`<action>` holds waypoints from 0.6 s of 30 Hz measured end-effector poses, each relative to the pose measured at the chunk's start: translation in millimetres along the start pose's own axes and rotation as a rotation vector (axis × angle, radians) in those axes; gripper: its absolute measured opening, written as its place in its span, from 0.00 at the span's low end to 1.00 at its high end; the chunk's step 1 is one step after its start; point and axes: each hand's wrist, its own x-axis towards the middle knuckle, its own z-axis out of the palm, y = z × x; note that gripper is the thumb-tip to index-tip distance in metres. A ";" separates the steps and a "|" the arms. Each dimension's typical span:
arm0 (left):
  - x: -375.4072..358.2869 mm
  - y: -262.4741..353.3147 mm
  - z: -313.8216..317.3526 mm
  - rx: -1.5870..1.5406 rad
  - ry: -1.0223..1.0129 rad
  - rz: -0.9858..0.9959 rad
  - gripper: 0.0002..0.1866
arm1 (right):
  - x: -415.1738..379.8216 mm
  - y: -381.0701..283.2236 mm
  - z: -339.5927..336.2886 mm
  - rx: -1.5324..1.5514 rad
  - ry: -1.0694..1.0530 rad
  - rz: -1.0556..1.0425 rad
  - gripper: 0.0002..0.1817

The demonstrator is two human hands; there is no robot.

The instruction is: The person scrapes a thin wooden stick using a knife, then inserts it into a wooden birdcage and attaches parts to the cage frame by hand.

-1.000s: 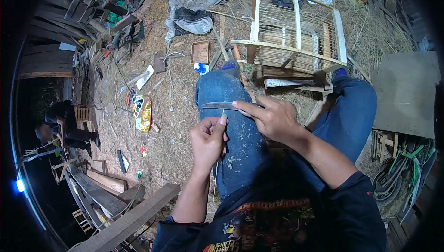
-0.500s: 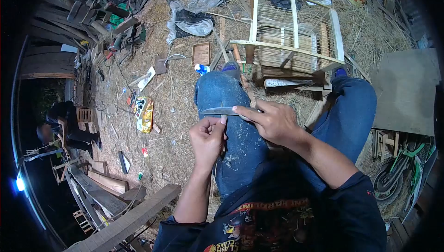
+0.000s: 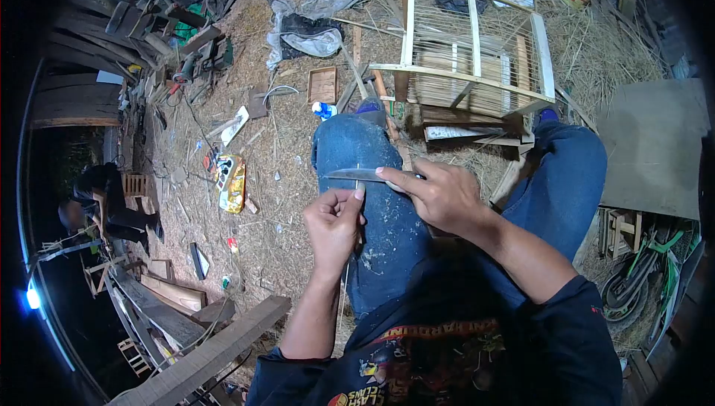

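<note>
- Right hand, right of center, closed around a knife.
- Left hand, left of center, pinches a thin stick crossing the knife.
- Slatted wooden rack, upper right.

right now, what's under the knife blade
A thin stick, pinched in the left hand, passes under the knife, showing on both sides of its blade, with the jeans leg below. The stretch directly beneath the blade is covered, so it can't be seen.
</note>
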 end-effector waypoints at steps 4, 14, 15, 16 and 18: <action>-0.6 5.4 2.2 -0.010 -0.003 -0.035 0.11 | 2.2 1.5 -0.2 -0.032 -0.020 0.048 0.28; 0.3 2.9 -1.3 0.003 -0.019 -0.015 0.13 | -1.7 -0.6 2.4 0.049 0.021 0.028 0.26; 0.6 3.8 -1.7 0.006 -0.027 -0.021 0.12 | -1.7 -0.8 3.8 0.049 0.021 0.027 0.26; 1.2 4.6 -1.6 0.008 -0.035 -0.024 0.11 | -1.4 -0.4 4.8 0.039 0.032 0.028 0.26; 1.9 5.2 -1.9 0.003 -0.041 -0.030 0.11 | -0.2 -1.1 4.0 0.030 0.044 0.025 0.26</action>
